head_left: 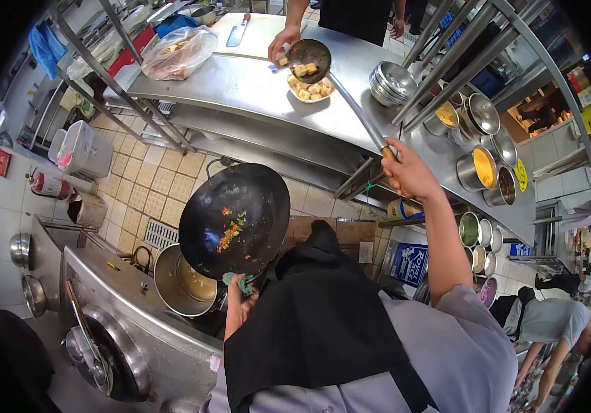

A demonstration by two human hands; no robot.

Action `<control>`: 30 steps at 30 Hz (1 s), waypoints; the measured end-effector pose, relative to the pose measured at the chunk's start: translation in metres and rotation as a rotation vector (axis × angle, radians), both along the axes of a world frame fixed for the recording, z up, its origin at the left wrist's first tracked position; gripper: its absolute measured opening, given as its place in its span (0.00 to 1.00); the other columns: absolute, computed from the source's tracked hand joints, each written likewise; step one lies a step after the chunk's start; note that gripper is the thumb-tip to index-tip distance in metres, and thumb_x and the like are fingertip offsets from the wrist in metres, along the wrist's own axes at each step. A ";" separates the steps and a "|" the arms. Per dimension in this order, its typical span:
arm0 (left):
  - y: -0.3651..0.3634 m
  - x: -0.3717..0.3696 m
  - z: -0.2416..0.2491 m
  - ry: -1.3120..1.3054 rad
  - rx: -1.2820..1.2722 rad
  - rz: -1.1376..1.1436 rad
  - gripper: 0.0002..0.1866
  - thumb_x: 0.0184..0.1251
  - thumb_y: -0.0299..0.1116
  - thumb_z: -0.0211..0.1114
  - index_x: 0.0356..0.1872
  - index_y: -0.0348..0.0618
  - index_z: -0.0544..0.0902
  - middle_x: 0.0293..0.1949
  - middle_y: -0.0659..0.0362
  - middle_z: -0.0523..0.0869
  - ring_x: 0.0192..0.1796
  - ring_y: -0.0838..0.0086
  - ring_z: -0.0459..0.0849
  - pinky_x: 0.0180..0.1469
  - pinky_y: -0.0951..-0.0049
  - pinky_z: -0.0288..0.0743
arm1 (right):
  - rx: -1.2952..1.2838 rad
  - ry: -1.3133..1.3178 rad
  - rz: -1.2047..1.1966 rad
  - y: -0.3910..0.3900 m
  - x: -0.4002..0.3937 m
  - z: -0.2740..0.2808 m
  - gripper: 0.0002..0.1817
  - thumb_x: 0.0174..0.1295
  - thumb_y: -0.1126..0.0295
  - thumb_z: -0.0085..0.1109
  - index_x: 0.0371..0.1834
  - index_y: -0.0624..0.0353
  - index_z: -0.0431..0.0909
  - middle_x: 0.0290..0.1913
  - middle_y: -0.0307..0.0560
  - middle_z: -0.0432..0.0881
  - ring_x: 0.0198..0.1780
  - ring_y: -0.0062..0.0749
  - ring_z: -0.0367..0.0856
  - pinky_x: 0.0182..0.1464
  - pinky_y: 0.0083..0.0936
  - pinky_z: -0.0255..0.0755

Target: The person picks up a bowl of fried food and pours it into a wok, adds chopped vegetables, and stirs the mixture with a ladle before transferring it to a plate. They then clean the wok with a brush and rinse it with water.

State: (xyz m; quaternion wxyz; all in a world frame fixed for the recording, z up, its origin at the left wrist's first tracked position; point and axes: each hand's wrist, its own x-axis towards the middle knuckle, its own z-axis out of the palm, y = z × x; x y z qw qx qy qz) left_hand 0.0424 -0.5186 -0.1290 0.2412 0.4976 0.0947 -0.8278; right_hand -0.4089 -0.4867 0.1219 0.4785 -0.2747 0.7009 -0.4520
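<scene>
My left hand (240, 306) is closed round the wok's handle through a green cloth (243, 283). The black wok (254, 206) is tilted off the stove, with bits of chopped red, green and yellow food (230, 230) in it. My right hand (409, 172) grips the long handle of a wok ladle (361, 110), stretched out over the steel table. Golden cubes (304, 69) lie in the ladle's dark bowl. Just below it stands a white bowl (309, 98) holding several more cubes. A co-worker's hand (285, 40) is beside the ladle's bowl, touching or nearly touching a cube.
On the steel table (240, 82) are a cutting board (258, 45) with a knife (238, 33), a plastic bag of food (180, 51) and stacked metal bowls (392, 82). A large pot (185, 279) stands left of me. Food pots (476, 168) line the right, near another person (550, 320).
</scene>
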 end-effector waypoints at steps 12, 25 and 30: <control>-0.008 -0.040 0.037 -0.216 -0.105 0.035 0.07 0.55 0.32 0.60 0.31 0.43 0.72 0.22 0.60 0.77 0.21 0.72 0.77 0.22 0.77 0.74 | -0.029 0.076 -0.100 -0.023 -0.030 -0.029 0.29 0.64 0.71 0.53 0.68 0.51 0.54 0.26 0.37 0.69 0.17 0.15 0.64 0.15 0.14 0.59; -0.097 -0.107 -0.060 0.032 -0.102 0.002 0.07 0.55 0.36 0.60 0.30 0.47 0.73 0.21 0.61 0.76 0.21 0.73 0.76 0.21 0.76 0.73 | -0.006 0.528 0.025 0.003 0.025 -0.019 0.28 0.62 0.75 0.52 0.66 0.50 0.57 0.28 0.44 0.74 0.19 0.24 0.71 0.22 0.22 0.66; -0.121 -0.116 -0.038 -0.036 -0.165 -0.016 0.08 0.54 0.34 0.61 0.30 0.45 0.72 0.22 0.61 0.75 0.21 0.75 0.75 0.22 0.78 0.72 | 0.168 0.435 0.074 -0.019 0.050 -0.014 0.31 0.58 0.73 0.56 0.66 0.49 0.59 0.40 0.58 0.80 0.44 0.42 0.80 0.50 0.33 0.70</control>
